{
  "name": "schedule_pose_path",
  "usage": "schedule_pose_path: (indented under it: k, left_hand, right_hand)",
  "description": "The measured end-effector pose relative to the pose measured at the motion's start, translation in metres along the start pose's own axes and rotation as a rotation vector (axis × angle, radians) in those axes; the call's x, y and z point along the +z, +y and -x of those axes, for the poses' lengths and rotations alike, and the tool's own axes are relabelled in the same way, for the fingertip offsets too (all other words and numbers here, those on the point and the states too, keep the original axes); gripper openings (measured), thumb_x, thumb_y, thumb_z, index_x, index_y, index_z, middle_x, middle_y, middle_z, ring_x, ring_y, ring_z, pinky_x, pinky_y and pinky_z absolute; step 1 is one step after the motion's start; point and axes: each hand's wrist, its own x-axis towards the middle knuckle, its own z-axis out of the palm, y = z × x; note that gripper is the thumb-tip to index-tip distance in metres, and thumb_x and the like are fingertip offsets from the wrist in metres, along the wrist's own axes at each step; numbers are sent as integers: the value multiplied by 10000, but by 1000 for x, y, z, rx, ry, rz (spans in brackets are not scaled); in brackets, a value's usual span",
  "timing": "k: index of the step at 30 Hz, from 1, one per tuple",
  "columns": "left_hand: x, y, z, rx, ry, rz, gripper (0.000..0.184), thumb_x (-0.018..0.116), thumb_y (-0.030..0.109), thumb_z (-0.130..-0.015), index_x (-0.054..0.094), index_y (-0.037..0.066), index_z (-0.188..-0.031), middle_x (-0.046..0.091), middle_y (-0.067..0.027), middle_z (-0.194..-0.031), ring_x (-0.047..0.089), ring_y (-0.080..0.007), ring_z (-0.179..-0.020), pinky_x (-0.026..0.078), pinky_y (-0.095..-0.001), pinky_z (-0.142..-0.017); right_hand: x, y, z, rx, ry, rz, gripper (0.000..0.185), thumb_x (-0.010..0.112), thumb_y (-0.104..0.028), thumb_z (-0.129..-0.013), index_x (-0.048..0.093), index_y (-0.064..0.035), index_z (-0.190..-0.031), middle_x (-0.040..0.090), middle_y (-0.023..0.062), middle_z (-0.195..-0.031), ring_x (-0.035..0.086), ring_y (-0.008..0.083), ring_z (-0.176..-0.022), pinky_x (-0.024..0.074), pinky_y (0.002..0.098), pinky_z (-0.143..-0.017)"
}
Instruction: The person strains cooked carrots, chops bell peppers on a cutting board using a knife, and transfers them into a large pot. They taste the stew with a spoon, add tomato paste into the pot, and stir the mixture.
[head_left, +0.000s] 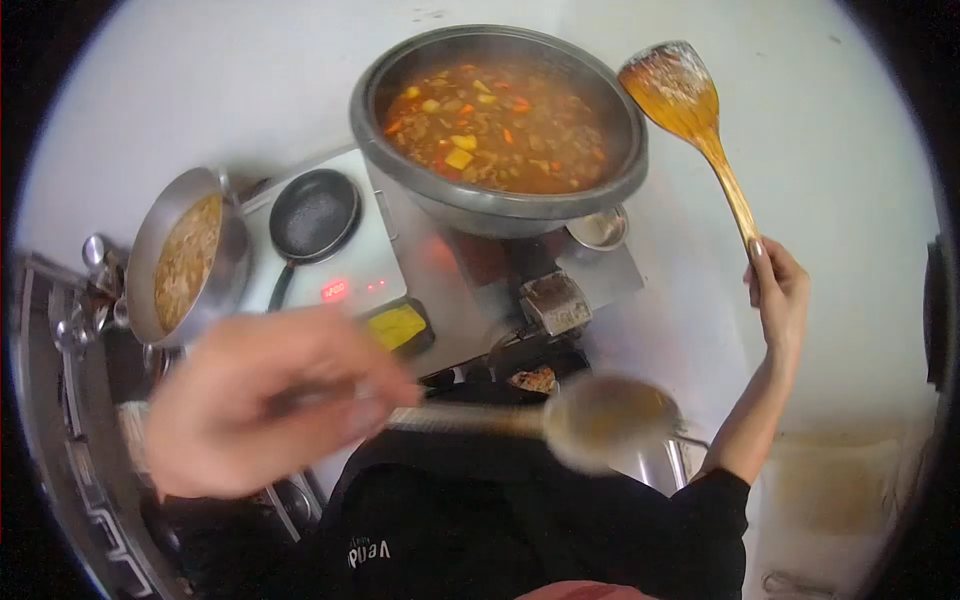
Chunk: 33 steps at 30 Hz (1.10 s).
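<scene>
My left hand [275,405], smeared by motion, is closed round the light handle of a strainer [612,422]. The strainer's round head is blurred too and hangs in front of my black shirt. On the right, my right hand [775,285] grips the end of a wooden spatula [690,95], its broad blade pointing up and looking wet with whitish residue. That blade is beside the rim of a large grey pot [500,205]. Inside the pot is a reddish-brown stew [500,130] with yellow and orange chunks.
A metal pot [235,250] of brownish food stands at left, near hanging utensils [95,250]. A small black frying pan [315,212] sits on a white cooker [375,265] with a lit red display. A yellow sponge-like block [396,326] and a small metal bowl [600,228] are nearby.
</scene>
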Motion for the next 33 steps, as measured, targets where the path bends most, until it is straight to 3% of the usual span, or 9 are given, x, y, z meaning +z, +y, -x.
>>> schedule_pose_path:
  k: [4, 10, 15, 17, 21, 24, 27, 32, 33]
  left_hand:
    - [65, -64, -66, -440, -184, 516, 247, 464, 98, -938, 538, 7, -1155, 454, 36, -703, 394, -38, -547, 320, -178, -468]
    - [183, -171, -177, -612, -50, 844, 324, 425, 123, -940, 452, 39, -1253, 508, -20, -849, 470, -85, -621, 457, -287, -570]
    - [249, -255, -287, -688, 50, 705, 235, 381, 94, -919, 487, 9, -1110, 526, -47, -822, 496, -136, -612, 496, -318, -592]
    - [269, -282, -320, -830, 241, 765, 157, 468, 111, -895, 539, -10, -964, 542, -106, -748, 524, -190, -551, 500, -346, -490]
    - [292, -292, -351, -804, 322, 715, 205, 369, 84, -912, 550, 2, -966, 594, -81, -820, 538, -161, -624, 524, -354, -544]
    - [297, -307, -367, -854, 448, 703, 234, 387, 97, -907, 584, -28, -925, 617, -125, -819, 592, -225, -673, 516, -404, -524]
    - [285, -305, -365, -832, 151, 269, 248, 422, 101, -888, 595, -59, -964, 627, -176, -826, 631, -296, -735, 514, -452, -585]
    - [277, -265, -323, -400, 262, 51, 280, 495, 137, -870, 582, -41, -1068, 633, -178, -1009, 608, -233, -979, 474, -369, -831]
    - [262, -233, -301, -300, 126, 152, 285, 514, 162, -880, 583, -28, -1080, 632, -146, -1024, 588, -205, -1000, 462, -351, -845]
  right_hand:
    - [-33, 59, 44, 216, 18, -121, 280, 550, -265, -943, 668, -13, -982, 527, -2, -576, 403, 39, -438, 293, 201, -395]
    - [7, 133, 72, 393, -140, -104, 266, 509, -204, -947, 649, 12, -1012, 562, 22, -622, 463, 67, -476, 371, 227, -431]
    - [99, 186, 44, 436, -364, -200, 265, 484, -84, -883, 605, 28, -1091, 610, 62, -778, 510, 100, -555, 444, 238, -507]
    - [139, 218, 28, 553, -492, -317, 283, 432, -68, -918, 546, 38, -1155, 622, 84, -870, 558, 127, -583, 476, 251, -520]
    - [184, 198, 7, 650, -480, -534, 295, 422, -55, -922, 505, 41, -1188, 610, 93, -917, 576, 142, -622, 492, 254, -553]
    - [218, 199, 1, 711, -466, -823, 292, 439, -85, -934, 503, 37, -1192, 609, 91, -947, 595, 151, -725, 503, 269, -627]
    - [243, 201, 0, 633, -528, -927, 291, 461, -122, -942, 514, 25, -1187, 619, 90, -994, 601, 161, -841, 500, 290, -721]
    - [254, 195, 2, 642, -529, -771, 362, 528, -222, -930, 517, -1, -1217, 615, 85, -1058, 594, 173, -930, 472, 325, -819]
    - [252, 199, 6, 638, -540, -762, 362, 528, -222, -930, 517, -1, -1217, 615, 85, -1058, 594, 173, -930, 472, 325, -819]
